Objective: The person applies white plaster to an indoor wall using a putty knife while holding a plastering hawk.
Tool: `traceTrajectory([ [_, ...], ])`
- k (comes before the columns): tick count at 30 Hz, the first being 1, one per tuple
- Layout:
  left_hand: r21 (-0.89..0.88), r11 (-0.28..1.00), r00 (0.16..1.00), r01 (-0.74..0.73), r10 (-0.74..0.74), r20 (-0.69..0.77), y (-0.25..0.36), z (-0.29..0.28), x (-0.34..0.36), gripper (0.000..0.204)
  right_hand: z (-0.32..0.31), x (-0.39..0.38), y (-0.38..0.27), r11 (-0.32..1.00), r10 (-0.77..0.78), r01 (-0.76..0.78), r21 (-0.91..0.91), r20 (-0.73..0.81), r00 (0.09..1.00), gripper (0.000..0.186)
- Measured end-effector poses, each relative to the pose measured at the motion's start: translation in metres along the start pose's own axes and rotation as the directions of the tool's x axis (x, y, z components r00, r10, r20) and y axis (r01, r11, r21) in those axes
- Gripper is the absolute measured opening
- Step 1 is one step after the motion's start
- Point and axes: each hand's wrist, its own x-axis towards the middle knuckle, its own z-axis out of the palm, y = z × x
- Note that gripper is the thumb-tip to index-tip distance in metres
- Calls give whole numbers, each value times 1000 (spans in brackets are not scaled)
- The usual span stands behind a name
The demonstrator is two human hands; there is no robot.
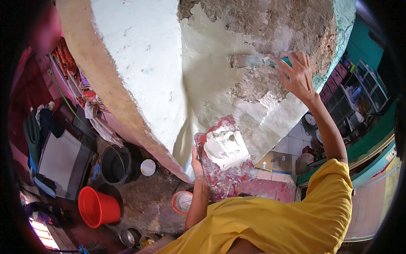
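Observation:
My right hand (297,77) is closed round the green handle of a putty knife (249,62). Its smeared blade lies against the wall, where pale wet plaster (211,44) meets a rough brown bare patch (292,25). Lower down, my left hand (197,165) grips the left edge of a red board (208,172), its fingers partly hidden beneath. A thick mound of white plaster (226,149) sits on the board, close to the wall. Left of the wet area, a white coated face (135,59) of the wall looks smooth.
On the floor at the left stand a red bucket (95,207), a black tub (114,165) and a small red-rimmed bucket (182,202). Metal pots (129,238) are near the lower edge. Shelves with household items (359,95) and a cardboard box (277,162) are on the right.

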Motion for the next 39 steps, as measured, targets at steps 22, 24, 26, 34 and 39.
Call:
traceTrajectory([
  [22, -21, 998, 998, 65, -65, 9, 1, -7, 1, 68, -17, -95, -12, 946, 322, -323, 10, -110, 940, 39],
  [24, -57, 995, 996, 86, -85, 12, 1, 4, -4, 68, -11, -94, -27, 947, 303, -287, 144, -112, 946, 41],
  [26, 40, 999, 999, 30, -29, -26, 2, 1, -7, 68, -5, -81, -48, 944, 274, -261, 202, -37, 961, 41],
  [34, -35, 999, 1000, -1, 2, 15, 3, 1, -12, 65, -16, -84, -36, 958, 261, -259, 126, 1, 965, 39],
  [39, -30, 999, 999, 44, -43, 19, 6, 12, -14, 69, -34, -92, -39, 958, 265, -262, 116, -13, 964, 35],
])
